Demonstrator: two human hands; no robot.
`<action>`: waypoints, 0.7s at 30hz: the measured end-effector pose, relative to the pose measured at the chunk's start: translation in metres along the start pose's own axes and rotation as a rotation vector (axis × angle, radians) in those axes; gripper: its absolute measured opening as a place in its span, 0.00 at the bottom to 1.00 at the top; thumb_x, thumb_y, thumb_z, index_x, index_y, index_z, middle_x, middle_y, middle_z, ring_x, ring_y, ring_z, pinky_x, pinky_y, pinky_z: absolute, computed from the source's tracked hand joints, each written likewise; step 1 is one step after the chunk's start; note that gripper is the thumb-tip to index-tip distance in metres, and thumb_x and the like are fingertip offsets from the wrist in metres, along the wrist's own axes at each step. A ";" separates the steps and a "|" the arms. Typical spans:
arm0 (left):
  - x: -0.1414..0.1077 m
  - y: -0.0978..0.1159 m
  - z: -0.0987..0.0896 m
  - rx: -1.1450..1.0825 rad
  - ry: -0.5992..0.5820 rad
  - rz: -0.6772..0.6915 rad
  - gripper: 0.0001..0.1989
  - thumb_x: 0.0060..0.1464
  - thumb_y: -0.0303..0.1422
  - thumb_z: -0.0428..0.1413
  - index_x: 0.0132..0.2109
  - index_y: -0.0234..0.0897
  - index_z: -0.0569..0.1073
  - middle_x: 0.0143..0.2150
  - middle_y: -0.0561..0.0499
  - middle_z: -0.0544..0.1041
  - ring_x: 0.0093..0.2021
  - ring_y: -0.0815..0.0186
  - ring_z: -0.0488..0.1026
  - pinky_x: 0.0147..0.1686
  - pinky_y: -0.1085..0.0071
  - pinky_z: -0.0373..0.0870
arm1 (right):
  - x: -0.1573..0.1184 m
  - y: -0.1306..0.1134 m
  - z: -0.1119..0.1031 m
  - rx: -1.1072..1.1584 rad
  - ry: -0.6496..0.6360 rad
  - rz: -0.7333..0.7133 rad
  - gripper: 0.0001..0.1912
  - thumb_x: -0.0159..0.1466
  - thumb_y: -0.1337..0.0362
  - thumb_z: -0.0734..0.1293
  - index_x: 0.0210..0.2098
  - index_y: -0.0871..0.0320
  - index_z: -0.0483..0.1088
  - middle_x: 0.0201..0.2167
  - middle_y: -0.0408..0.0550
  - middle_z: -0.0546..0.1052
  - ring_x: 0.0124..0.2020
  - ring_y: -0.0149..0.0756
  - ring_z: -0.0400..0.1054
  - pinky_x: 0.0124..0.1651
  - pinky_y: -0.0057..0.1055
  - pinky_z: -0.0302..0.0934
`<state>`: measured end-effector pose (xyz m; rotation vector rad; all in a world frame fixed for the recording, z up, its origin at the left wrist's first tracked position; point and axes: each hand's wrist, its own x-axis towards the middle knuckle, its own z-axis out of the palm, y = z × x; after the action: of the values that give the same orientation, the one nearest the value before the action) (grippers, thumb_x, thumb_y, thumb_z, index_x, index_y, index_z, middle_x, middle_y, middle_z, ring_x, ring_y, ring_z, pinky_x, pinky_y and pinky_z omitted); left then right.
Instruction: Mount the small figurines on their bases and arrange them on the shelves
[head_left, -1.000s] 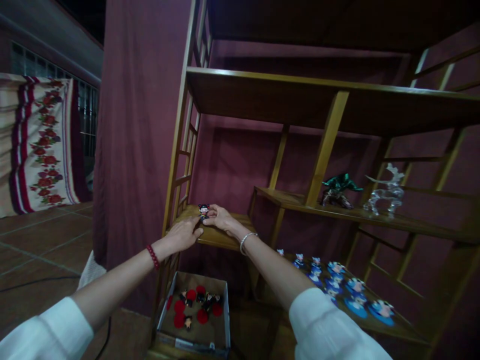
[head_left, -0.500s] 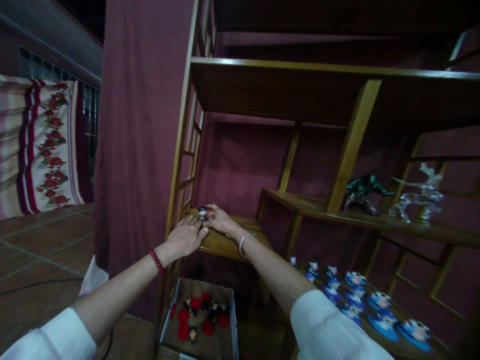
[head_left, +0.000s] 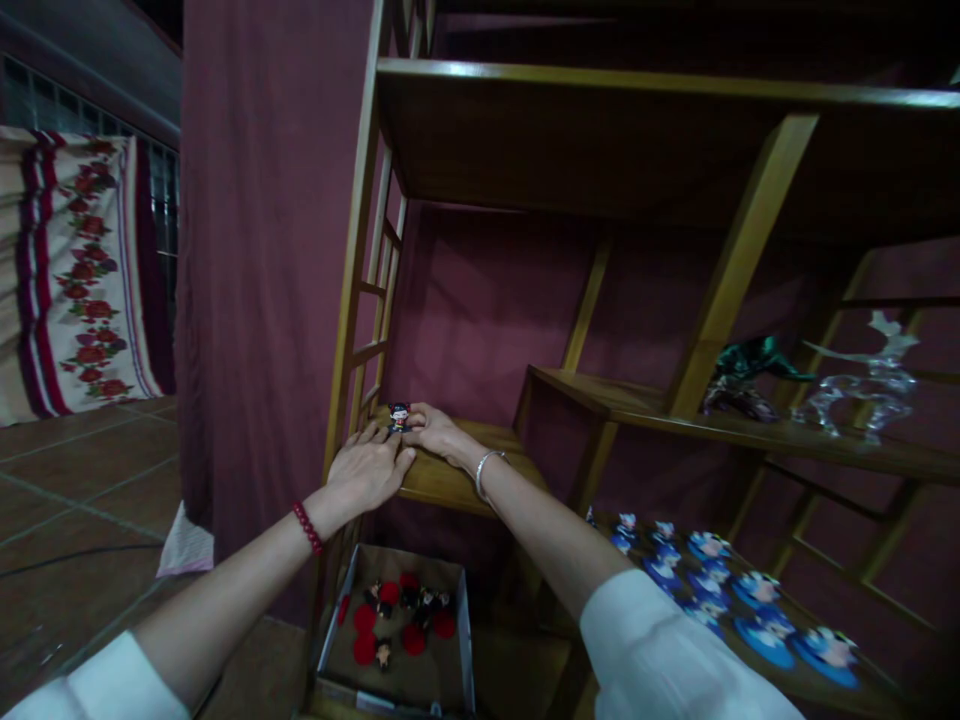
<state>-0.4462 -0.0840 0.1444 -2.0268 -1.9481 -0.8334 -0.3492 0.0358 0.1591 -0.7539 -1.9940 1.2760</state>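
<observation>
A small dark-haired figurine (head_left: 399, 417) stands upright at the left end of a wooden shelf (head_left: 450, 482), beside the lattice side. My right hand (head_left: 441, 436) pinches its right side with thumb and fingertips. Palm down, my left hand (head_left: 367, 470) has its fingers spread at the shelf's front edge, fingertips close to the figurine's base. Below, an open box (head_left: 470, 640) contains several small figurines and red round pieces.
At the lower right, several blue-and-white figurines (head_left: 765, 632) stand on a lower shelf. A clear deer-like ornament (head_left: 862, 395) and a dark green one (head_left: 750, 375) are on the right shelf. A wooden upright (head_left: 742, 270) divides the unit.
The camera view has shifted, so the shelf unit appears slightly higher and the right-hand ornaments further right. Both hands remain around the figurine, with little visible change in their hold.
</observation>
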 end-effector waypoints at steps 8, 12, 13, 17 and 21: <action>0.000 0.001 0.000 0.068 -0.027 -0.020 0.22 0.57 0.41 0.40 0.49 0.33 0.69 0.53 0.39 0.68 0.58 0.54 0.57 0.54 0.58 0.53 | -0.002 -0.003 0.002 -0.018 0.019 0.004 0.20 0.44 0.78 0.67 0.36 0.58 0.64 0.28 0.39 0.74 0.32 0.30 0.68 0.39 0.27 0.61; 0.000 0.001 0.000 0.065 -0.023 -0.028 0.20 0.57 0.40 0.41 0.47 0.34 0.69 0.53 0.41 0.68 0.58 0.55 0.57 0.53 0.58 0.53 | -0.001 -0.001 0.003 -0.025 0.027 0.000 0.19 0.44 0.79 0.67 0.34 0.58 0.64 0.28 0.38 0.73 0.32 0.29 0.67 0.41 0.27 0.60; 0.000 0.001 0.000 0.067 -0.019 -0.028 0.20 0.56 0.40 0.41 0.47 0.35 0.69 0.53 0.41 0.68 0.58 0.56 0.57 0.53 0.58 0.53 | 0.000 0.000 0.003 -0.023 0.029 0.001 0.19 0.44 0.79 0.67 0.34 0.58 0.64 0.28 0.38 0.73 0.32 0.28 0.67 0.41 0.27 0.60; 0.000 0.001 -0.001 0.076 -0.008 -0.026 0.20 0.57 0.40 0.40 0.47 0.34 0.69 0.52 0.41 0.69 0.56 0.56 0.59 0.53 0.60 0.54 | -0.001 -0.001 0.003 -0.020 0.044 0.011 0.18 0.44 0.79 0.67 0.33 0.58 0.64 0.27 0.38 0.72 0.30 0.28 0.67 0.40 0.26 0.60; 0.000 0.002 -0.002 0.053 -0.018 -0.022 0.21 0.57 0.39 0.40 0.47 0.32 0.69 0.53 0.38 0.68 0.56 0.54 0.59 0.53 0.58 0.53 | -0.002 -0.002 0.004 -0.012 0.051 0.013 0.17 0.44 0.79 0.66 0.32 0.59 0.64 0.26 0.38 0.72 0.30 0.29 0.66 0.39 0.27 0.60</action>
<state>-0.4449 -0.0856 0.1462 -1.9931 -1.9841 -0.7628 -0.3516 0.0312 0.1592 -0.7990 -1.9607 1.2409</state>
